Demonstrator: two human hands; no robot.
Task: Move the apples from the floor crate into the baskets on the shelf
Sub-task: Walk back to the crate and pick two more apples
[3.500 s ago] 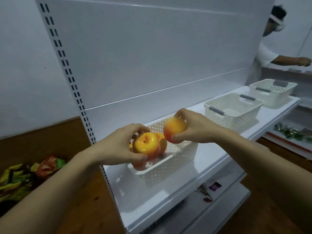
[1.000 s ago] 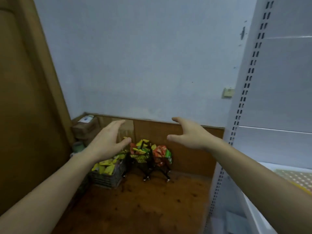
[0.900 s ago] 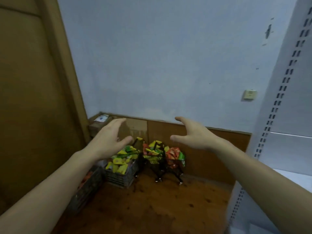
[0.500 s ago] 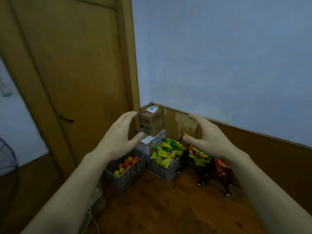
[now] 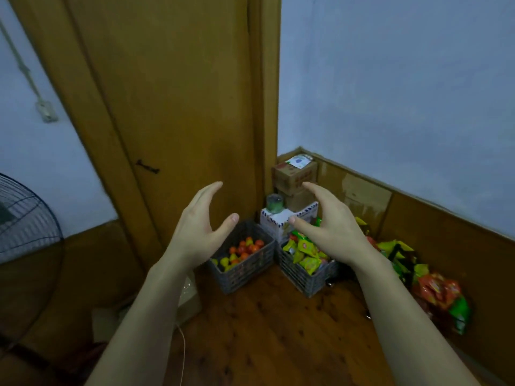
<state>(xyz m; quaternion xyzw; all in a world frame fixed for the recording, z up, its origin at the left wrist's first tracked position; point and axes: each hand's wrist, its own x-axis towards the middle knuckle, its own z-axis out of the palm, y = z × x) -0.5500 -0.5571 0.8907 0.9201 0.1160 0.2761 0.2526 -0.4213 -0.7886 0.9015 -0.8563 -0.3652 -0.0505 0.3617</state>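
Note:
A grey floor crate (image 5: pixel 245 271) stands in the room corner by the wooden door, holding several red, orange and yellow apples (image 5: pixel 245 248). My left hand (image 5: pixel 199 231) is held out in front of me, empty, fingers spread, and overlaps the crate's left rim in the picture. My right hand (image 5: pixel 328 228) is also empty and spread, raised over a neighbouring crate. Both hands are well short of the crate. The shelf and its baskets are out of view.
A second grey crate (image 5: pixel 306 274) with yellow-green snack packets sits right of the apple crate. Cardboard boxes (image 5: pixel 295 176) are stacked in the corner behind. More snack bags (image 5: pixel 434 291) lie along the right wall. A fan (image 5: pixel 25 215) stands at the left, a wooden door (image 5: pixel 178 107) behind.
My view has swung left from the shelf to the corner. The apples I held 3.5 s ago are gone from my hands, which stay empty and spread; the apple crate has come into view.

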